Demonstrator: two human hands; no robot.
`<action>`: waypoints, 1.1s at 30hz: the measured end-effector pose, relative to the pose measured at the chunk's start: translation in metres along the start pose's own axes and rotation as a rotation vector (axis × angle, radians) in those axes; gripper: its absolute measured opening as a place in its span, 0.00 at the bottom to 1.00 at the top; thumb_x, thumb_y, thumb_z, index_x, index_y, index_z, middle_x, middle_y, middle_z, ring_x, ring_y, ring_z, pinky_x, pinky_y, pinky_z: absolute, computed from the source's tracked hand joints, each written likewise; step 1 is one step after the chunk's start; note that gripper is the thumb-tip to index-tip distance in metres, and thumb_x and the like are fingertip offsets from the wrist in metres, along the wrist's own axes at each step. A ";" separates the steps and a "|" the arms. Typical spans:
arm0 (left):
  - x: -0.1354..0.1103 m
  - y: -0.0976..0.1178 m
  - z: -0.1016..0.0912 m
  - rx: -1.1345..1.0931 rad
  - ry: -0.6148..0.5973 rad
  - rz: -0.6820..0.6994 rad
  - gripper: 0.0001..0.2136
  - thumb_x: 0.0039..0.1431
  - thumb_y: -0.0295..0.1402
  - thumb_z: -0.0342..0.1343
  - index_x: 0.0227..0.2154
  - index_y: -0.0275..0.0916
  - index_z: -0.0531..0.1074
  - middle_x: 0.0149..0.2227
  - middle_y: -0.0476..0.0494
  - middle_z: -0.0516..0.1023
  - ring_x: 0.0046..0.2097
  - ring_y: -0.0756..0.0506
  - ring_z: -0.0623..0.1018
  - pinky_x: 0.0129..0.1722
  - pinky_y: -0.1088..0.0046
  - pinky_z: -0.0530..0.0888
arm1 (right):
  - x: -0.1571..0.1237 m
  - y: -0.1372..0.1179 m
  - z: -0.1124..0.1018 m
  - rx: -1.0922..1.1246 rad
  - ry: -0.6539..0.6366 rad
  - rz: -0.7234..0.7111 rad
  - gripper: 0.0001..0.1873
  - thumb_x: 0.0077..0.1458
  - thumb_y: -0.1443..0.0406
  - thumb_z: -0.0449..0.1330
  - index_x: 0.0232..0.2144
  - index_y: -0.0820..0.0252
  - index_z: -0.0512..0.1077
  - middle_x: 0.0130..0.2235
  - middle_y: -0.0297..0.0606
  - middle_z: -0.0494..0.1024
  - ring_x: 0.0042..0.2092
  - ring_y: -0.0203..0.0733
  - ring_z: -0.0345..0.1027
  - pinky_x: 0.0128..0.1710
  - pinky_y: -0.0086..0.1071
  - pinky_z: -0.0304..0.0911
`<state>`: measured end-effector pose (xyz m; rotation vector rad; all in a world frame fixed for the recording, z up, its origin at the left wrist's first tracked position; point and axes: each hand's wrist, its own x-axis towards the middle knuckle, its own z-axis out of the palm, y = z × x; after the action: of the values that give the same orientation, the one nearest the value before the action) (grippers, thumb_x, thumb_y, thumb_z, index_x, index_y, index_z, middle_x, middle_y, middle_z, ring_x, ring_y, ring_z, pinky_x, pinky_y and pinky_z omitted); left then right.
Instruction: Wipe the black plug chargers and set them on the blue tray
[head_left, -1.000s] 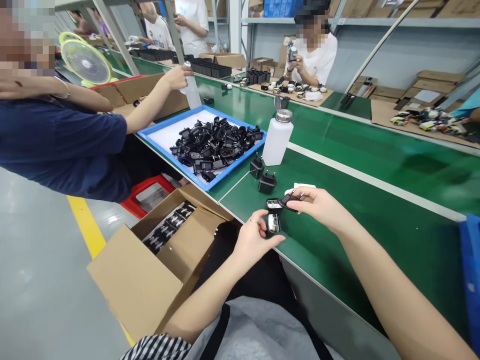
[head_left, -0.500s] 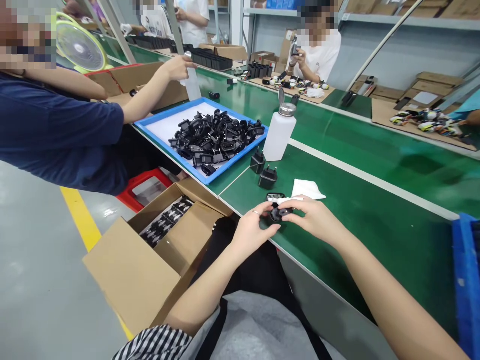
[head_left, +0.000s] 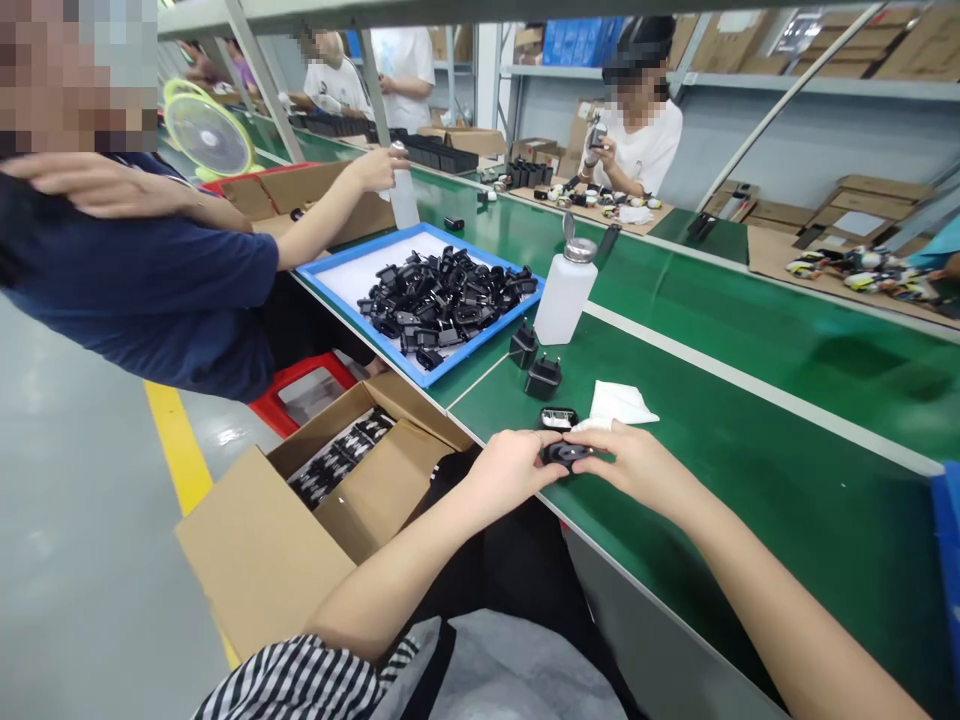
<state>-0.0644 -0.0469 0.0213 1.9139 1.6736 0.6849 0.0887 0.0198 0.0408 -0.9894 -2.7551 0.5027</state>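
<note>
Both my hands hold one black plug adapter [head_left: 566, 453] just above the near edge of the green workbench [head_left: 720, 500]. My left hand [head_left: 517, 465] grips its left end between thumb and fingers. My right hand [head_left: 634, 462] pinches the right end, and a bit of white wipe [head_left: 592, 425] shows by its fingers. Right behind the held piece lies another black adapter [head_left: 559, 418] with a pale label facing up. A folded white cloth [head_left: 622, 402] rests beyond my right hand. Two black plug adapters [head_left: 543, 378] stand farther back, pins up.
A white pump bottle [head_left: 566, 295] with its lid raised stands behind the adapters. To its left, a blue-rimmed tray [head_left: 360, 300] holds a heap of black adapters. An open carton [head_left: 262, 540] sits below the bench edge. A co-worker's arm [head_left: 322, 215] reaches over at left.
The held adapter has turned to lie more level between my fingers. My view has tilted up a little. The co-worker at left has a raised hand near the head.
</note>
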 end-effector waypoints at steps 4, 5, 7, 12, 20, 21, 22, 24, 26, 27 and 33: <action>0.006 0.016 -0.009 0.202 -0.045 -0.035 0.11 0.46 0.35 0.50 0.35 0.40 0.69 0.27 0.46 0.73 0.30 0.47 0.72 0.28 0.75 0.67 | 0.004 0.000 -0.001 0.087 -0.061 0.061 0.15 0.42 0.68 0.56 0.37 0.54 0.69 0.32 0.36 0.72 0.33 0.40 0.65 0.33 0.32 0.61; 0.008 0.021 -0.012 0.262 -0.071 -0.057 0.11 0.46 0.35 0.51 0.33 0.38 0.69 0.28 0.44 0.73 0.30 0.45 0.72 0.28 0.73 0.67 | 0.006 -0.001 -0.002 0.114 -0.092 0.072 0.15 0.42 0.68 0.56 0.37 0.54 0.69 0.33 0.36 0.72 0.33 0.40 0.65 0.33 0.33 0.61; 0.011 0.030 -0.017 0.353 -0.129 -0.098 0.09 0.45 0.34 0.52 0.30 0.36 0.70 0.28 0.41 0.73 0.30 0.43 0.73 0.27 0.72 0.67 | 0.009 -0.002 -0.006 0.155 -0.153 0.088 0.15 0.42 0.68 0.55 0.36 0.53 0.69 0.32 0.34 0.73 0.33 0.41 0.66 0.32 0.33 0.61; 0.017 0.029 -0.022 0.375 -0.160 -0.009 0.06 0.44 0.32 0.53 0.25 0.36 0.71 0.24 0.42 0.72 0.28 0.43 0.73 0.26 0.73 0.67 | 0.013 -0.010 -0.015 0.062 -0.223 0.055 0.14 0.41 0.70 0.55 0.34 0.55 0.70 0.30 0.34 0.73 0.31 0.41 0.66 0.28 0.31 0.60; 0.008 0.004 -0.010 0.212 -0.098 0.120 0.08 0.44 0.34 0.52 0.29 0.39 0.69 0.25 0.47 0.72 0.28 0.47 0.72 0.25 0.76 0.66 | 0.000 -0.018 -0.006 -0.195 -0.182 -0.006 0.07 0.45 0.70 0.52 0.30 0.61 0.66 0.29 0.38 0.72 0.28 0.41 0.66 0.23 0.30 0.57; 0.006 0.003 -0.006 0.196 -0.072 0.129 0.09 0.44 0.34 0.52 0.31 0.39 0.68 0.28 0.47 0.72 0.29 0.48 0.72 0.26 0.77 0.66 | -0.003 -0.017 -0.003 -0.181 -0.162 -0.012 0.07 0.45 0.70 0.51 0.30 0.61 0.66 0.29 0.38 0.72 0.27 0.41 0.66 0.22 0.29 0.57; 0.003 0.002 -0.003 0.188 -0.046 0.132 0.10 0.45 0.33 0.51 0.34 0.39 0.67 0.30 0.47 0.72 0.29 0.48 0.72 0.28 0.77 0.67 | -0.005 -0.017 -0.001 -0.167 -0.139 -0.015 0.07 0.46 0.69 0.51 0.30 0.60 0.65 0.29 0.38 0.72 0.27 0.40 0.66 0.22 0.29 0.57; 0.001 0.002 0.001 0.212 -0.020 0.128 0.12 0.46 0.34 0.49 0.36 0.38 0.66 0.32 0.45 0.72 0.31 0.48 0.72 0.29 0.75 0.67 | -0.007 -0.016 0.001 -0.140 -0.101 -0.021 0.06 0.46 0.69 0.51 0.30 0.59 0.64 0.29 0.38 0.72 0.27 0.39 0.66 0.22 0.28 0.57; 0.002 0.005 0.001 0.278 -0.041 0.126 0.12 0.47 0.34 0.49 0.36 0.37 0.66 0.33 0.43 0.72 0.32 0.45 0.72 0.30 0.73 0.67 | -0.006 -0.015 0.001 -0.122 -0.086 -0.015 0.06 0.45 0.69 0.51 0.30 0.59 0.64 0.29 0.38 0.72 0.27 0.39 0.66 0.23 0.28 0.57; 0.004 0.007 -0.001 0.311 -0.065 0.128 0.12 0.46 0.34 0.49 0.35 0.36 0.66 0.32 0.42 0.72 0.33 0.44 0.72 0.30 0.72 0.67 | -0.003 -0.015 0.000 -0.112 -0.094 -0.002 0.06 0.45 0.69 0.52 0.30 0.59 0.64 0.29 0.37 0.72 0.28 0.39 0.66 0.23 0.28 0.57; 0.015 0.017 -0.020 0.333 -0.222 0.092 0.09 0.44 0.36 0.52 0.28 0.37 0.70 0.24 0.44 0.71 0.28 0.44 0.72 0.25 0.74 0.66 | 0.009 -0.016 -0.011 -0.005 -0.218 0.107 0.04 0.39 0.66 0.57 0.24 0.57 0.66 0.22 0.31 0.71 0.25 0.38 0.64 0.22 0.27 0.55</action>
<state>-0.0633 -0.0326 0.0480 2.2144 1.6450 0.2215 0.0758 0.0164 0.0573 -1.1516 -2.9041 0.6575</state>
